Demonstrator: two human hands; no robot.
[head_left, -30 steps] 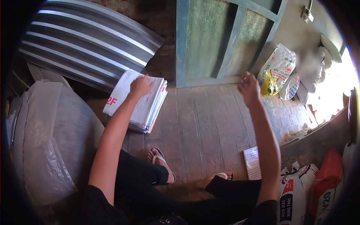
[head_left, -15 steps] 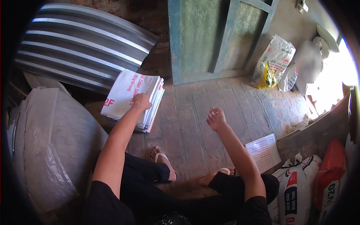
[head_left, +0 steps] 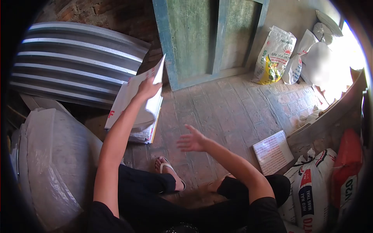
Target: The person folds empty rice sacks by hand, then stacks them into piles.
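My left hand (head_left: 149, 88) grips the right edge of a white printed sack (head_left: 126, 101), which bends upward and curls away from the stack below. Red print shows at its lower left corner. Beneath it, the stack of folded white sacks (head_left: 145, 136) rests on the brick floor. To the right and lower, my right hand (head_left: 193, 140) hangs over the floor with its fingers spread, holding nothing and apart from the stack.
Corrugated metal sheets (head_left: 77, 64) lie at the upper left, above a plastic-wrapped bulky object (head_left: 58, 155). A green-blue wooden panel (head_left: 194, 42) stands behind. Filled sacks (head_left: 307, 194), a printed sheet (head_left: 273, 152) and a yellow-white bag (head_left: 274, 56) are at right.
My left hand has lifted the edge of the top sack off the stack. My right hand has moved left and down, its fingers now spread. The view has shifted slightly.
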